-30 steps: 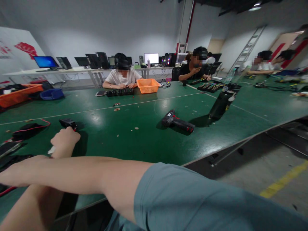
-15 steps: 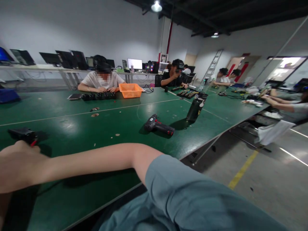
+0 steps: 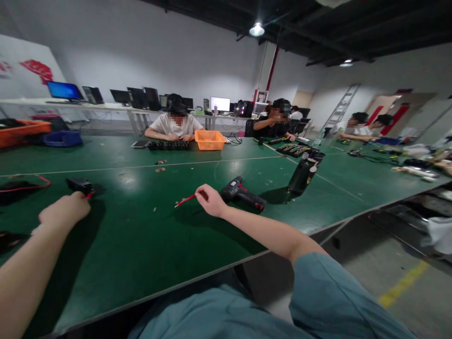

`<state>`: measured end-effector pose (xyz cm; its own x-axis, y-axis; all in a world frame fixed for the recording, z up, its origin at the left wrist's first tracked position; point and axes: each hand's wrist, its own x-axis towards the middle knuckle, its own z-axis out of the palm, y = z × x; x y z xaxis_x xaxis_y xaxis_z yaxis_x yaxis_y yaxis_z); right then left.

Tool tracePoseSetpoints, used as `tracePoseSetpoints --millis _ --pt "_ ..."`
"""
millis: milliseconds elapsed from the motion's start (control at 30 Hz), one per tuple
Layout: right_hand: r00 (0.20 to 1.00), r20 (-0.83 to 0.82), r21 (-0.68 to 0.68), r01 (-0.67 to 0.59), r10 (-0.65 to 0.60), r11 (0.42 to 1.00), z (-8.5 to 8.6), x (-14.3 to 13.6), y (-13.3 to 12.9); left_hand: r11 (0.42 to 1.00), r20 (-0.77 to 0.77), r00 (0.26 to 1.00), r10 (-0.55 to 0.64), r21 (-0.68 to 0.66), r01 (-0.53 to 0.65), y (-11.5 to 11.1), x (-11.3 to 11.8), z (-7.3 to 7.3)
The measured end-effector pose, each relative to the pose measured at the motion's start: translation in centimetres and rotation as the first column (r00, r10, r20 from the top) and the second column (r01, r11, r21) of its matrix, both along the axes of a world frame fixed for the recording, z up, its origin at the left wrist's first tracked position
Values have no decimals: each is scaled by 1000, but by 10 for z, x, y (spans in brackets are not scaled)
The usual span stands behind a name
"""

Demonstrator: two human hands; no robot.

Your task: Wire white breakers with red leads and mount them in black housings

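My left hand (image 3: 67,212) is closed at the left of the table, its fingers on a small black boxy device (image 3: 79,185) with a red part beside the fingertips. The hand hides much of the grip. Near the middle, my right hand (image 3: 211,200) pinches a thin red stick with a pale tip (image 3: 185,200), which points left and down just over the table; its exact kind is unclear. Just right of that hand lies a black cordless drill (image 3: 243,193) with red accents.
On the green table (image 3: 141,263) stand a black bottle (image 3: 302,174) and an orange basket (image 3: 209,140). A red wire (image 3: 44,180) lies on a dark item at left, with a blue bin (image 3: 62,139) behind. Co-workers (image 3: 174,122) sit across the table.
My right hand has drawn back from the far left to the middle and now shows the red stick. The view has turned left, bringing my left hand into clear sight.
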<state>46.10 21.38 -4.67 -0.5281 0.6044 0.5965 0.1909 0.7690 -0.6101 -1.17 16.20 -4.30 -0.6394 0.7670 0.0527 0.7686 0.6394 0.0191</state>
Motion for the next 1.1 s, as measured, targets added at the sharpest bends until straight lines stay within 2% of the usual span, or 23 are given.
tracePoseSetpoints --millis 67,167,333,533,800,933,1100 --pt "999 -43 -63 2 -5 998 -4 -9 5 999 90 996 25 -29 -22 -15 10 11" --pt "999 -20 -40 -50 49 998 -7 -19 6 1000 80 997 1 7 -2 -25 17 13" --pt "993 43 15 -113 113 993 -9 -18 2 997 37 999 -29 71 26 -20 12 4" --pt "989 82 14 -127 126 992 -8 -15 1 995 -14 1000 1 99 0 -15 1 -7" --pt "988 96 -9 -120 120 993 -9 -17 1 994 -44 998 -38 99 42 -15 0 -10" --pt "995 53 -152 -80 89 985 -12 -17 7 991 -73 994 -83 100 90 -16 5 -5" --pt "996 -51 -386 -82 67 919 -18 -17 18 984 -172 978 -118 112 139 -19 18 12"
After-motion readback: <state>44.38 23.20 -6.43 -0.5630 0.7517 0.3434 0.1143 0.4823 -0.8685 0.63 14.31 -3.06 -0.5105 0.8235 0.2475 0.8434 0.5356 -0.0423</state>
